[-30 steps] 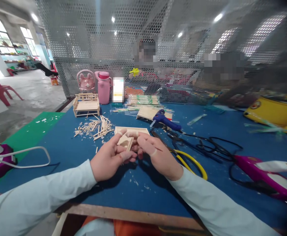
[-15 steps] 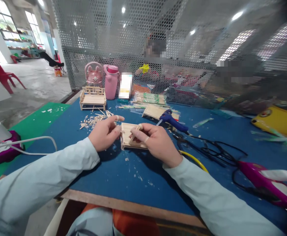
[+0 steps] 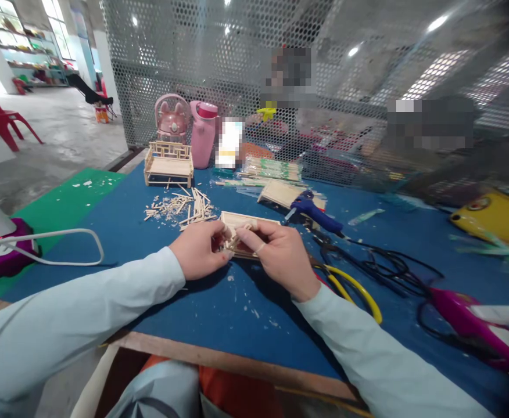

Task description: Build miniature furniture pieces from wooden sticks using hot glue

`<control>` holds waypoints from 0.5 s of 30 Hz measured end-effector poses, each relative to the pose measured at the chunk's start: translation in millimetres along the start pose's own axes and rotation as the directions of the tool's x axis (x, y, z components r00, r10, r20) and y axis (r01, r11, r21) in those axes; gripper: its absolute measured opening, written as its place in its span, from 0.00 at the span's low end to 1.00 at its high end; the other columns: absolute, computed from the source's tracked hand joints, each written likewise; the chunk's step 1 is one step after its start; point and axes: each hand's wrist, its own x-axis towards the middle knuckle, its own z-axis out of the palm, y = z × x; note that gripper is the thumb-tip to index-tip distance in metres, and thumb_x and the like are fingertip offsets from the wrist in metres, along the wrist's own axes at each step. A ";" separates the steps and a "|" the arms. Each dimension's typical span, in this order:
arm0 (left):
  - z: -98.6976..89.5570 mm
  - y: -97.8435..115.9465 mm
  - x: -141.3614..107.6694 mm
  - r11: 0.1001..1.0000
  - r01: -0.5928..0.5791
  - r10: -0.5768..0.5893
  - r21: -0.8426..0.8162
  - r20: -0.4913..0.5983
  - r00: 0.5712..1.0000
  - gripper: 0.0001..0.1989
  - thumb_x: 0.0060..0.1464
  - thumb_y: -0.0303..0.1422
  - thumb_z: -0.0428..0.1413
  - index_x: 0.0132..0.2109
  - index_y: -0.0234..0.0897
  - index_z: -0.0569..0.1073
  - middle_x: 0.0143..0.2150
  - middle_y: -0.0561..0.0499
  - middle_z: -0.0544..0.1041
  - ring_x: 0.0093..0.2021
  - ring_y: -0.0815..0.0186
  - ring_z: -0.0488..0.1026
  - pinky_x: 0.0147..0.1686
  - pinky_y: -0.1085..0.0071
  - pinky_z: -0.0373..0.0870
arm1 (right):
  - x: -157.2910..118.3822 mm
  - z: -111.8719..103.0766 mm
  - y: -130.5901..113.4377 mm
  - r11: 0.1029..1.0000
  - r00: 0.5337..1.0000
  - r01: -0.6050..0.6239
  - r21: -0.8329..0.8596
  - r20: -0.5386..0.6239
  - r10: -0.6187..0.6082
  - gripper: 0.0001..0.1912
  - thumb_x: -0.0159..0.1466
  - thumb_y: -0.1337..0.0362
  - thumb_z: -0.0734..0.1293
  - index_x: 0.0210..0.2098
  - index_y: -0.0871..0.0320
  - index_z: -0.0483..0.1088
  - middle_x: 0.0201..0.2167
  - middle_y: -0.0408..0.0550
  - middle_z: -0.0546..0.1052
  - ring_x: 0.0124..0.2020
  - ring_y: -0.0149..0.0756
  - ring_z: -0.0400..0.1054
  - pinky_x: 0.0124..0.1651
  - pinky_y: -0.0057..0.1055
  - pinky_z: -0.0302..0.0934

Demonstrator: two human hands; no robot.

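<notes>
Both hands meet over a small wooden stick frame [image 3: 248,219] on the blue table [image 3: 219,313]. My left hand [image 3: 200,249] is closed, thumb and fingers pinching small wooden pieces at the frame's left end. My right hand [image 3: 283,249] is closed on small wooden sticks [image 3: 237,235], its fingertips almost touching the left ones. The fingers hide part of the sticks and of the frame. Beyond my left hand lies a heap of cut sticks [image 3: 197,206]. A blue glue gun [image 3: 315,213] rests beyond my right hand, beside another wooden panel [image 3: 278,193].
A small wooden bench [image 3: 169,165] stands at the back left, near a pink bottle [image 3: 203,136]. Yellow-handled pliers [image 3: 359,290] and black cables [image 3: 380,264] lie on the right. Purple power strips [image 3: 8,255] sit at the sides. Behind the table rises a perforated metal screen [image 3: 219,64].
My left hand has moved right and closed its fingers on the small pieces by my right hand. The view has shifted slightly, uncovering more of the stick heap and the yellow pliers.
</notes>
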 end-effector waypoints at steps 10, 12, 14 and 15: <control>-1.8 -2.0 -0.5 0.987 0.090 -0.081 -0.133 0.069 0.994 0.08 0.39 0.22 0.53 0.31 0.34 0.67 0.25 0.56 0.69 0.24 0.72 0.67 0.27 0.75 0.64 | -1.7 1.8 1.2 1.000 0.999 0.003 0.002 0.041 -0.004 0.14 0.56 0.56 0.64 0.22 0.59 0.71 0.21 0.42 0.72 0.24 0.30 0.62 0.30 0.27 0.56; -2.1 -1.4 -2.1 0.997 0.053 -0.052 -0.055 0.033 0.998 0.06 0.41 0.25 0.55 0.31 0.34 0.69 0.25 0.55 0.70 0.24 0.71 0.67 0.27 0.74 0.64 | -1.7 2.5 0.3 1.000 0.999 0.001 0.013 0.053 -0.002 0.14 0.57 0.56 0.64 0.21 0.59 0.71 0.21 0.42 0.73 0.24 0.30 0.62 0.30 0.27 0.57; -2.5 -1.1 -3.4 0.999 0.027 -0.027 0.025 0.005 1.000 0.03 0.43 0.28 0.56 0.29 0.34 0.70 0.24 0.54 0.71 0.24 0.71 0.66 0.27 0.74 0.63 | -1.8 3.0 -0.6 1.000 0.999 -0.003 0.003 0.044 0.003 0.15 0.56 0.56 0.64 0.20 0.60 0.70 0.20 0.42 0.72 0.24 0.30 0.62 0.30 0.27 0.57; -2.7 -0.9 -3.8 0.998 0.027 -0.027 0.053 -0.003 1.000 0.02 0.44 0.29 0.56 0.28 0.34 0.71 0.23 0.54 0.71 0.24 0.70 0.66 0.27 0.74 0.62 | -1.7 3.3 -0.9 1.000 0.999 -0.005 0.002 0.040 0.005 0.14 0.56 0.56 0.64 0.20 0.60 0.70 0.20 0.42 0.72 0.24 0.29 0.61 0.29 0.26 0.56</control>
